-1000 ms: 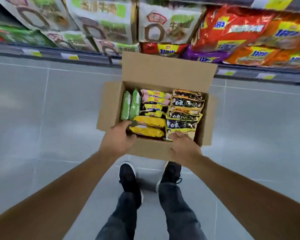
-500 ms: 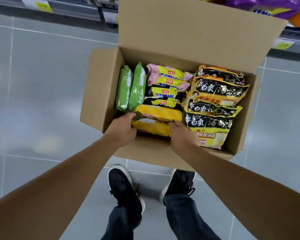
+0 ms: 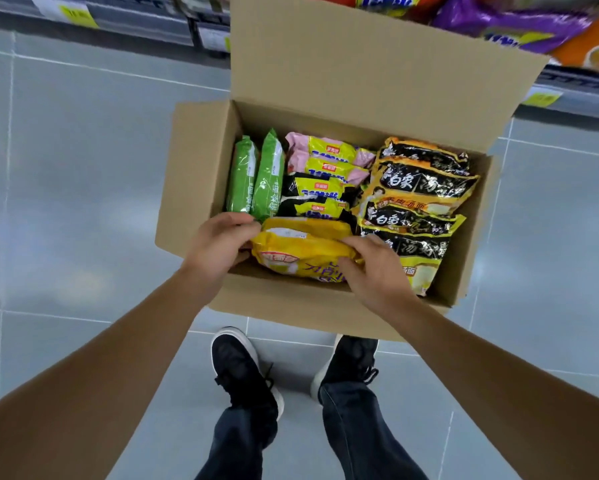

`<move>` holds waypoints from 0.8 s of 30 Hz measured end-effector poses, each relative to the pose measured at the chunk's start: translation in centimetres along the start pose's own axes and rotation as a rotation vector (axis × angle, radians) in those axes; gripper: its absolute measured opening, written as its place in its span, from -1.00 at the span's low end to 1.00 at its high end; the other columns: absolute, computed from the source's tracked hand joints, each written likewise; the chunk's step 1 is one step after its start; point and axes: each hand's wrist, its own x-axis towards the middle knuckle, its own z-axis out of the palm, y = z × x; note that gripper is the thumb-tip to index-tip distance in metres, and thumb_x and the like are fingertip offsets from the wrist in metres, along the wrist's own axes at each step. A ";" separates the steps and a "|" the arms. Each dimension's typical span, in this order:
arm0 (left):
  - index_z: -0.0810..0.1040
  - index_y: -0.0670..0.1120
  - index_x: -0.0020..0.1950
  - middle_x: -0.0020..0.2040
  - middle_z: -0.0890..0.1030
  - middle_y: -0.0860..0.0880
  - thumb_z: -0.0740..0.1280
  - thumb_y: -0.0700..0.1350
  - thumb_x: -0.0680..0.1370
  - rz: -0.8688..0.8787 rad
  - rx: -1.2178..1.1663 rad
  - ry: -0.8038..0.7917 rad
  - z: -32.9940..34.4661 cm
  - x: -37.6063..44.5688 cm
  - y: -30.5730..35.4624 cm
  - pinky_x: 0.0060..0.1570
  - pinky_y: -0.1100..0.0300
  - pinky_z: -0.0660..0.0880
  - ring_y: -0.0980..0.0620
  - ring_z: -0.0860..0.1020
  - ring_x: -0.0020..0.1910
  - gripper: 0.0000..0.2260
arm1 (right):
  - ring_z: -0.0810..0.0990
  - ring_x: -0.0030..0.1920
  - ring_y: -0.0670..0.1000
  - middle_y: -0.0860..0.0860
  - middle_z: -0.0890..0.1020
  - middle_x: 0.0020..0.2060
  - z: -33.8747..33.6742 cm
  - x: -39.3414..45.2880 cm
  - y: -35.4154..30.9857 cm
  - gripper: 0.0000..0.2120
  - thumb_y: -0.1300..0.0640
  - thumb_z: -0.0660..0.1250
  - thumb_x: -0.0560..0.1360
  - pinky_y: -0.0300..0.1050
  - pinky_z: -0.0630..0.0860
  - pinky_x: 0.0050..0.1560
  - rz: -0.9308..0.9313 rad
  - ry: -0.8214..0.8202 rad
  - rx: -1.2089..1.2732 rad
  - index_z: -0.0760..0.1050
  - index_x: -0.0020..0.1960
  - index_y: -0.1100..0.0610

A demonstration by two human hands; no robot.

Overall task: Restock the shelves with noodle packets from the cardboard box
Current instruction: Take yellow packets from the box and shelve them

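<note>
- Head view: open cardboard box (image 3: pixel 194 174) sits on grey tile floor (image 3: pixel 66 168), far flap up; it's the landmark for all below.
- Inside box, near edge, centre-left: yellow noodle pkt (image 3: pixel 301 252), a second yellow pkt just behind it, touching.
- Left hand (image 3: pixel 218 249) at the pkt's left end, fingers curled together onto its edge, over the box's near-left rim.
- Right hand (image 3: pixel 374 271) at the pkt's right end, fingers spread and pressed on the wrapper; both hands grip the same pkt.
- Pkt label: red badge w/ white script, blue characters below, too blurred to read.
- Box left side: two green pkts (image 3: pixel 256 178) upright on edge, side by side, white vertical writing, illegible.
- Box centre, far side: pink pkts (image 3: pixel 325 157) w/ yellow band and small red logo; black ones w/ same band nearer.
- Box right side: stack of black-and-yellow pkts (image 3: pixel 419 195), overlapping, large white "白象" and "汤" readable.
- Beyond box: shelf edge (image 3: pixel 124 12) w/ yellow price tags; purple and orange bags up right.
- Below box: two black shoes (image 3: pixel 239 365), dark jeans.
</note>
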 end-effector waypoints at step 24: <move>0.66 -0.03 0.01 -0.06 0.72 -0.06 0.56 -0.15 0.34 0.073 -0.078 0.195 -8.3 -0.9 -2.6 0.01 -0.20 0.60 -0.11 0.69 -0.06 -0.73 | 0.33 0.38 0.15 0.03 0.32 0.40 5.1 6.4 -2.6 -0.27 0.17 0.40 0.41 0.06 0.42 0.28 0.054 -0.345 -0.483 0.19 0.51 0.03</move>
